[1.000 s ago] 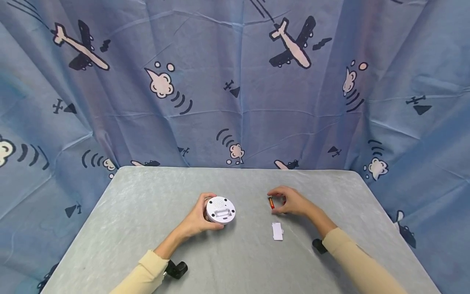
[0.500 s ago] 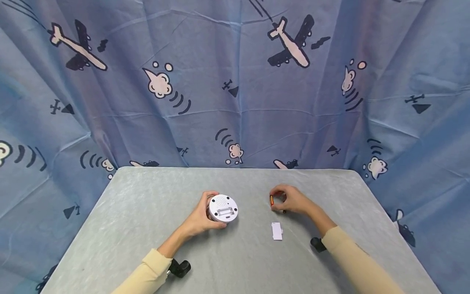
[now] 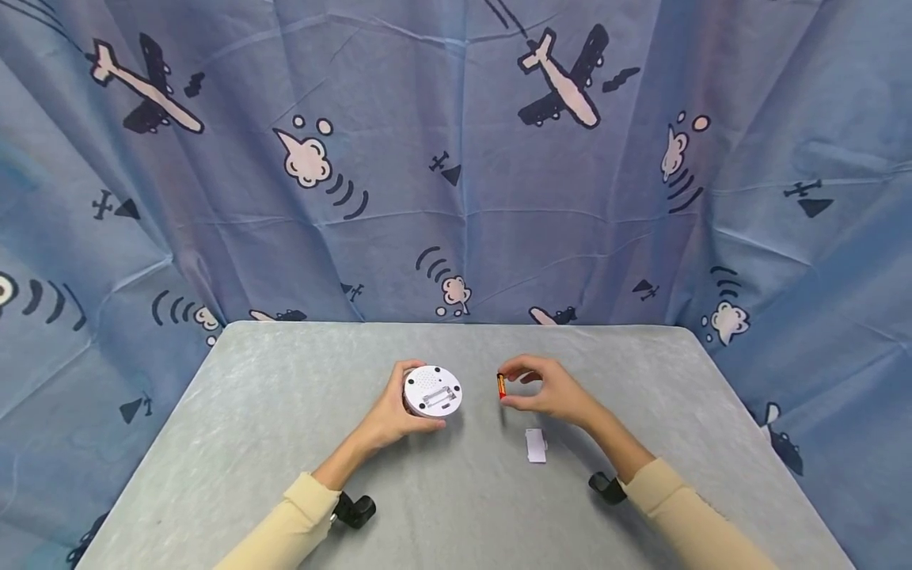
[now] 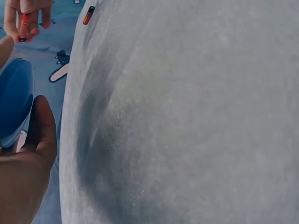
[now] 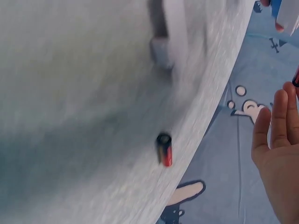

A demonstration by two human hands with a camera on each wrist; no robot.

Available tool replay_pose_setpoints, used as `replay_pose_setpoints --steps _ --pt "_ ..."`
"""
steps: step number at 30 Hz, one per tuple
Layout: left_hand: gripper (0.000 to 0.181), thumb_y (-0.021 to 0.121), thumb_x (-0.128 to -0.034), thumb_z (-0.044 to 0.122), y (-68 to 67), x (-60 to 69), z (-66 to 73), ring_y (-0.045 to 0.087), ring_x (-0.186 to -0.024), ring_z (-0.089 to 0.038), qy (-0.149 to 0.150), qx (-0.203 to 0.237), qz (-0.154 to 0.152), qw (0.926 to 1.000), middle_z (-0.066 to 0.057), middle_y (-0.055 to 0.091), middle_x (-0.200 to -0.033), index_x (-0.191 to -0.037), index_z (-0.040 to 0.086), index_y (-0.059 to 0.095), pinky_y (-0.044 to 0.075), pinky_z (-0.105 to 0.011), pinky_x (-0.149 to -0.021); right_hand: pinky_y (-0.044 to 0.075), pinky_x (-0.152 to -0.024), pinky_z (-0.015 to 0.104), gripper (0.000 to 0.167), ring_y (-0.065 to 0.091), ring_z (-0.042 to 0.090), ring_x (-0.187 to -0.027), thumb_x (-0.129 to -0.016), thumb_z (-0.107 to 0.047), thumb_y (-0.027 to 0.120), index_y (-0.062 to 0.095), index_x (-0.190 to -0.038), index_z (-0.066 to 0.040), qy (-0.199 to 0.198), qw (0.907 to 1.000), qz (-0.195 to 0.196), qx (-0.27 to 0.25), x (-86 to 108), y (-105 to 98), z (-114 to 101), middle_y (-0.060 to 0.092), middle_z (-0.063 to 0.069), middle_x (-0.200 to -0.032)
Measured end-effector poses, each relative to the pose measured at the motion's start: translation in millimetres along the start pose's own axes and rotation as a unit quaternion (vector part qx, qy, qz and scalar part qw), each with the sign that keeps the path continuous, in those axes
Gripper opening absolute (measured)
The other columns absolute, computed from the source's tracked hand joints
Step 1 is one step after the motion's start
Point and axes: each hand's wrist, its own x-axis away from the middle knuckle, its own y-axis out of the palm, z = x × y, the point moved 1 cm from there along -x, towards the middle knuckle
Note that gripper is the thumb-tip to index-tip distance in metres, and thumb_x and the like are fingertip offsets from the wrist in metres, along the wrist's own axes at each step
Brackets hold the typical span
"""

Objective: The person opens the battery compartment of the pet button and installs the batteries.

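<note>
My left hand (image 3: 397, 408) grips a round white device (image 3: 420, 380) by its side, thumb below and fingers above. Its underside faces up, with small dark feet, speaker holes and an uncovered battery compartment (image 3: 440, 397). The left wrist view shows a blue surface (image 4: 15, 100) on the device's other side. To the right of it, my right hand (image 3: 552, 389) pinches a small red-and-black battery (image 3: 502, 385) upright between thumb and fingertips, above the table and apart from the device. A second such battery (image 5: 165, 149) lies on the table; the right hand hides it in the head view.
A white battery cover (image 3: 536, 446) lies on the grey table (image 3: 285, 372), in front of the right hand. Behind the table's far edge hangs a blue curtain (image 3: 385, 261) with printed planes. Black wrist cameras (image 3: 356, 511) are on both arms.
The right hand has lifted the battery and carried it left towards the device. The left hand has moved the device slightly right and away, tilting its underside a little differently.
</note>
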Motion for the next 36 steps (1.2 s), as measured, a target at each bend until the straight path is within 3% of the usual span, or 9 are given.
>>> replay_pose_setpoints --steps 7,16,25,30,36 --pt "0.101 0.094 -0.0653 -0.001 0.5 -0.8 1.3 0.052 -0.119 -0.024 -0.004 -0.024 -0.007 0.9997 -0.012 0.055 -0.133 -0.150 0.004 0.040 0.036 -0.032 -0.105 0.048 -0.089 0.064 0.042 0.061 0.047 -0.102 -0.078 0.007 0.085 0.067 -0.116 0.008 -0.016 0.9993 0.018 -0.029 -6.3 17 -14 0.068 0.019 -0.109" --pt "0.096 0.084 -0.0704 -0.008 5.1 -1.2 -0.5 0.048 -0.121 -0.028 0.023 0.003 -0.009 0.9997 -0.019 0.048 -0.136 -0.149 0.001 0.030 0.037 -0.028 -0.102 0.050 -0.087 0.060 0.036 0.062 0.045 -0.099 -0.081 0.007 0.082 0.066 -0.113 0.011 -0.040 0.9985 0.004 -0.038 -15.1 33 -60 0.068 0.022 -0.107" --pt "0.097 0.092 -0.0684 -0.005 5.2 1.0 2.8 0.049 -0.122 -0.027 0.012 0.003 0.014 0.9998 -0.017 0.051 -0.136 -0.147 0.004 0.034 0.039 -0.030 -0.103 0.049 -0.086 0.064 0.038 0.061 0.047 -0.099 -0.081 0.008 0.082 0.065 -0.115 0.013 -0.059 0.9969 -0.009 -0.050 -26.5 48 -67 0.067 0.024 -0.108" --pt "0.093 0.093 -0.0639 -0.006 3.5 1.6 7.3 0.051 -0.118 -0.027 0.036 0.002 0.027 0.9990 -0.016 0.054 -0.132 -0.141 0.001 0.041 0.039 -0.030 -0.101 0.048 -0.086 0.065 0.039 0.061 0.046 -0.097 -0.079 0.008 0.083 0.066 -0.114 0.012 -0.068 0.9963 -0.005 -0.053 -31.0 53 -73 0.067 0.024 -0.106" --pt "0.094 0.094 -0.0653 -0.003 4.6 4.4 7.4 0.051 -0.118 -0.028 0.045 -0.012 0.030 0.9985 -0.016 0.051 -0.132 -0.139 0.001 0.036 0.041 -0.030 -0.101 0.050 -0.085 0.059 0.040 0.060 0.047 -0.096 -0.078 0.006 0.085 0.067 -0.114 0.010 -0.067 0.9968 0.001 -0.043 -34.3 56 -76 0.066 0.022 -0.106"
